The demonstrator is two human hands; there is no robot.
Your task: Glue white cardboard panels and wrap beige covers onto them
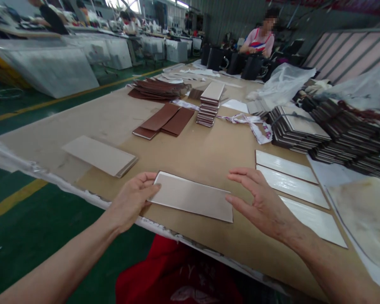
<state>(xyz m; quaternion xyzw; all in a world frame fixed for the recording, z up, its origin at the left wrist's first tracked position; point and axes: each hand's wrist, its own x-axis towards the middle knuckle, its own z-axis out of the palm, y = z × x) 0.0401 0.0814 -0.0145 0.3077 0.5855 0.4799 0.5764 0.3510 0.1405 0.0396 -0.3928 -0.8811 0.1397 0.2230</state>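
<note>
My left hand [139, 195] grips the left end of a pale beige rectangular panel [193, 196] with a thin dark edge, thumb on top. The panel is held at the near side of the table. At its right end hovers my right hand [255, 196], thumb and fingers apart, the thumb tip close to the panel's corner. Beyond my left hand lies a small stack of similar beige panels [99, 154]. Three glossy white strips with brown edges, one of them this white strip [291, 185], lie in a row to the right, partly behind my right hand.
Brown panels [164, 120], a fanned brown pile [158, 89] and a stack of beige-topped pieces [209, 105] stand farther back. Tied dark stacks [299, 128] and plastic sheeting [288, 80] occupy the right. A co-worker [261, 40] stands at the far end behind black bags [217, 58].
</note>
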